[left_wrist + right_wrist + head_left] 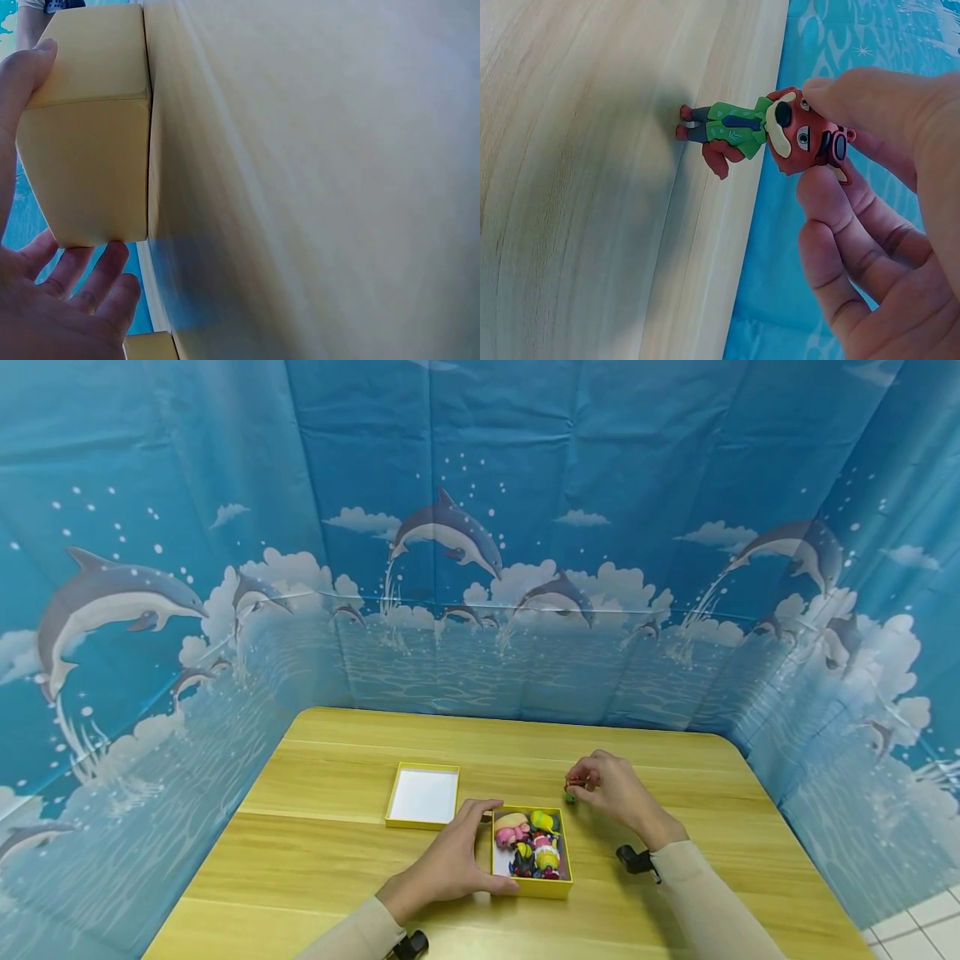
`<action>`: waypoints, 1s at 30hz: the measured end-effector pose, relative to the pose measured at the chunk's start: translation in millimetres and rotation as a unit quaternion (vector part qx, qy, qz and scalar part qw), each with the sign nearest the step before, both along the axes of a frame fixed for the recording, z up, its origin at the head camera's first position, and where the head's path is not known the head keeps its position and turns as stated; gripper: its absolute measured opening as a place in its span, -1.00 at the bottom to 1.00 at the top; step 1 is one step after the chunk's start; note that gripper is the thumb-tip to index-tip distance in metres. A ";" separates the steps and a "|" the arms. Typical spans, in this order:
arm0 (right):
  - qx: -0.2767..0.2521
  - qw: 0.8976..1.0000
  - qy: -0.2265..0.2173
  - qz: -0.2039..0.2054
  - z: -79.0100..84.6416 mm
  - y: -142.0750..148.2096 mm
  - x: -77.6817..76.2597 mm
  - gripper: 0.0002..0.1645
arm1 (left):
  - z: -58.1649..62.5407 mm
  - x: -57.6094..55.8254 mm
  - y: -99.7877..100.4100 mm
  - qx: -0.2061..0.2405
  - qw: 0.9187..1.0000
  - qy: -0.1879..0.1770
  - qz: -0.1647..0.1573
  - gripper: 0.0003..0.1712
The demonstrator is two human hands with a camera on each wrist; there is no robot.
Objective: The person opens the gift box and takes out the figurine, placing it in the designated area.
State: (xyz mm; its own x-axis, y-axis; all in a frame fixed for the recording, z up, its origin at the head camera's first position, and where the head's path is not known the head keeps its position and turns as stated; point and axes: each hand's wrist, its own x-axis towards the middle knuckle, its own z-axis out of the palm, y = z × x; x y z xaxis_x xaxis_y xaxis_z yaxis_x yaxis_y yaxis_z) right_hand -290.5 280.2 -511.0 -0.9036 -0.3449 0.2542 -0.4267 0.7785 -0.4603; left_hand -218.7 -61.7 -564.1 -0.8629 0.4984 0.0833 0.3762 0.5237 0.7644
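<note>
Left fingers [100, 276] grip a yellow box [543, 888], right fingers [831, 201] a figurine [735, 133].

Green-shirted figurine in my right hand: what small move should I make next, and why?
I'd probably settle the green-shirted figurine feet-first onto the tabletop before letting go: your right hand pinches it by the head, with its feet pointing down close to the surface, though I can't tell whether they already touch.

Creased blue sheeting [510, 443], printed with leaping dolphins [450, 529], white clouds [622, 587] and rippling water [480, 668], hangs behind and beside a yellowish wood-grain counter [315, 843] with rounded corners; white floor tiles [911, 947] show at lower right.
</note>
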 end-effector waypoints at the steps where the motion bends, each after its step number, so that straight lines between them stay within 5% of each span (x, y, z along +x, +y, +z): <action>1: 0.000 1.000 0.000 0.000 0.1 -0.2 0.3 -0.91 | 0.3 0.0 0.2 0.000 1.000 0.001 0.000 0.48; 30: 0.005 0.999 0.032 -0.002 0.8 5.6 4.1 -0.78 | -0.2 -1.4 -0.3 0.005 1.000 -0.006 -0.002 0.49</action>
State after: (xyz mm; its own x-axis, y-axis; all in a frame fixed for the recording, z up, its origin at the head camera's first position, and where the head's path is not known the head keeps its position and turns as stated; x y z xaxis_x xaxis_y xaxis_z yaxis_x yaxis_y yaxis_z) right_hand -286.4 285.8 -510.2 -0.8873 -0.3432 0.3080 -0.4511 0.7846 -0.4252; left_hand -220.0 -62.0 -564.3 -0.8620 0.5008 0.0786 0.3694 0.5143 0.7740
